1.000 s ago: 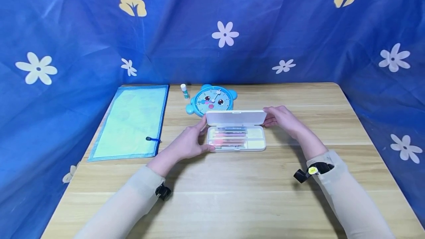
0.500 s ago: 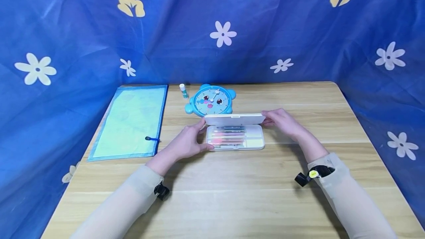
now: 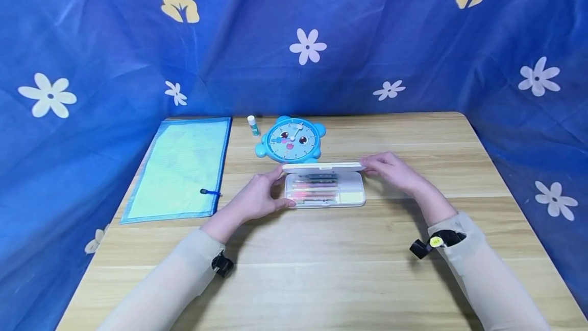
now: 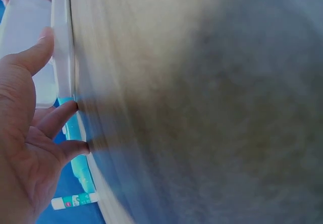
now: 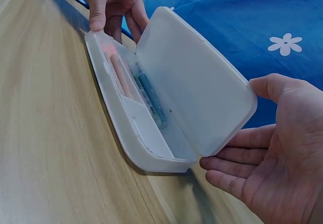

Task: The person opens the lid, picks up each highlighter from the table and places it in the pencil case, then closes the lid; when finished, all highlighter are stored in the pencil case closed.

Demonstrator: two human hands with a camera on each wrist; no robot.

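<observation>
A white pencil case (image 3: 351,197) rests on the wooden table, its hinged lid (image 3: 321,168) raised partway and leaning over the base. Several pens (image 3: 314,188) lie in its left part; pink and teal pens (image 5: 153,103) show in the right wrist view. My left hand (image 3: 252,198) holds the case's left end, thumb on the front corner and index finger by the lid's corner. At the right end, my right hand (image 5: 287,148) pinches the lid's edge between the thumb and the fingers behind it. Some right fingertips are hidden in the head view.
Behind the case lies a blue toy clock (image 3: 294,142) with a cartoon face. A glue stick (image 3: 253,125) stands left of it. On the left sits a light-blue mesh zip folder (image 3: 179,167). Blue flowered cloth (image 3: 257,24) hangs around the table (image 3: 312,280).
The lid has tipped forward and down from near upright, with my right hand on it dropping slightly. My left hand keeps its place on the case's left end.
</observation>
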